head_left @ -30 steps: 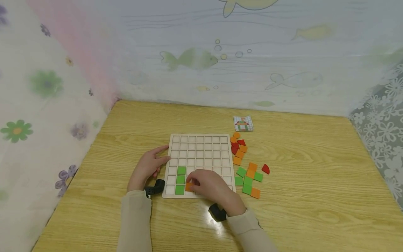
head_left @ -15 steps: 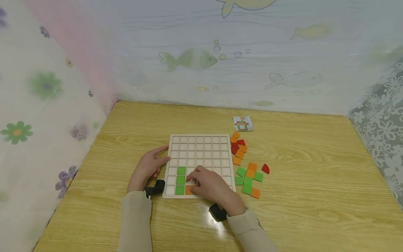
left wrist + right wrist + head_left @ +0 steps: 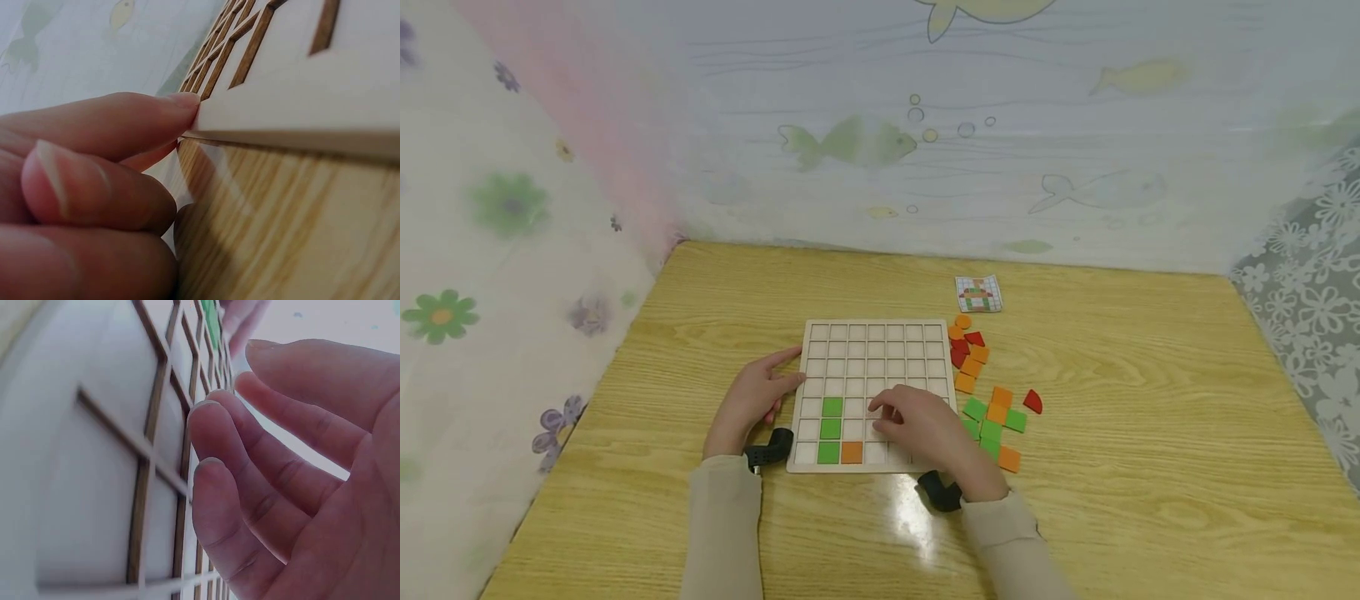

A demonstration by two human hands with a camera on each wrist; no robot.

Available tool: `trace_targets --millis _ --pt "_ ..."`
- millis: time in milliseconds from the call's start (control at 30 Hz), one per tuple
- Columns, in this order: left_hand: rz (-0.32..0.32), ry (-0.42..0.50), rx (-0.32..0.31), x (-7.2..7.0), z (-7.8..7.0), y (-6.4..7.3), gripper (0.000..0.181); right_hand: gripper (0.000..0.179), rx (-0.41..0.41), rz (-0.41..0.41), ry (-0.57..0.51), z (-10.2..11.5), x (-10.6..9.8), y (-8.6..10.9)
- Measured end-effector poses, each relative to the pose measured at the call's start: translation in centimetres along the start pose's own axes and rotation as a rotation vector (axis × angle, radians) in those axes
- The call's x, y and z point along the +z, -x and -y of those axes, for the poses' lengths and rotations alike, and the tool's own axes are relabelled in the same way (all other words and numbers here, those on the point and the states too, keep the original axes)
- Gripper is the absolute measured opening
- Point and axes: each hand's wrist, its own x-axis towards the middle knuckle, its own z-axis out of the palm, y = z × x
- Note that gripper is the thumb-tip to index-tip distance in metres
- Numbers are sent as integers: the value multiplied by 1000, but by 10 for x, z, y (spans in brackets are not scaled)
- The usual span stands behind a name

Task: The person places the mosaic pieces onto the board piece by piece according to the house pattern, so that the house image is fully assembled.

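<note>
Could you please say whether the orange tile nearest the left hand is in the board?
In: the orange tile lies squarely within the bottom row of the board, untouched.

- Text, brands and numbers: none legible in the head view or in either wrist view.
- Card [image 3: 978,294] lying on the table [image 3: 1112,358]: bears a printed diagram, a red, orange and green figure on a squared grid; any characters are too small to read.
- Black wrist cameras [image 3: 772,447], head view: any marking on the casings is too small to make out.
</note>
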Motion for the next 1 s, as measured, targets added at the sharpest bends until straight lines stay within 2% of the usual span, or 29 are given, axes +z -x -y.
trace_targets --millis 200,433,633,1000 --pt "1 4 -5 0 -2 1 50 15 37 -39 4 -15 -6 0" --pt "10 -9 8 -1 -3 2 50 15 122 -62 -57 -29 -16 2" --pt "13 -4 0 -1 -2 1 50 17 164 -71 -71 -38 -21 5" --pt "13 5 -5 -1 -3 1 50 19 189 -123 -81 -56 -29 10"
